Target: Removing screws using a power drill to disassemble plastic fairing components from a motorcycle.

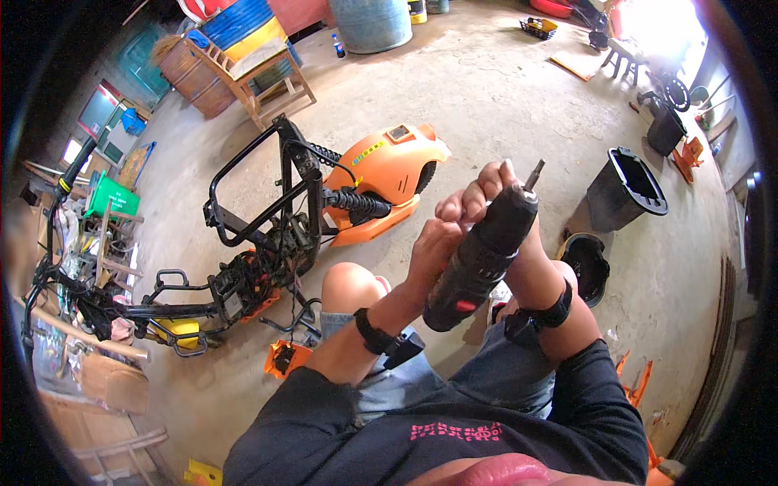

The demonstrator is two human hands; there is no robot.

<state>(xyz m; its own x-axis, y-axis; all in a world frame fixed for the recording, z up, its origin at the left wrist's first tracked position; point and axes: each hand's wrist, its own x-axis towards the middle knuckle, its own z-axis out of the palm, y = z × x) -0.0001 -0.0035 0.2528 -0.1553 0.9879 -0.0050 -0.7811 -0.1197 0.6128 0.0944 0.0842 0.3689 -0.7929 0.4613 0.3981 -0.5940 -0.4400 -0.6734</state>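
A black cordless drill with a metal screwdriver bit is held up in front of my knees, the bit aimed up and to the right. My left hand is closed, its fingers curled against the drill's front end. Behind the tool, my right hand grips it from the right; the drill hides most of those fingers. To the left stands a partly stripped motorbike with a black frame, apart from both hands. Its orange rear body panel sits above a black wheel, beside a shock absorber.
On my right are a tall black bin and a round black basin. An orange part lies by my left knee. A wooden chair and blue drum stand at the back. Clutter and a green crate line the left.
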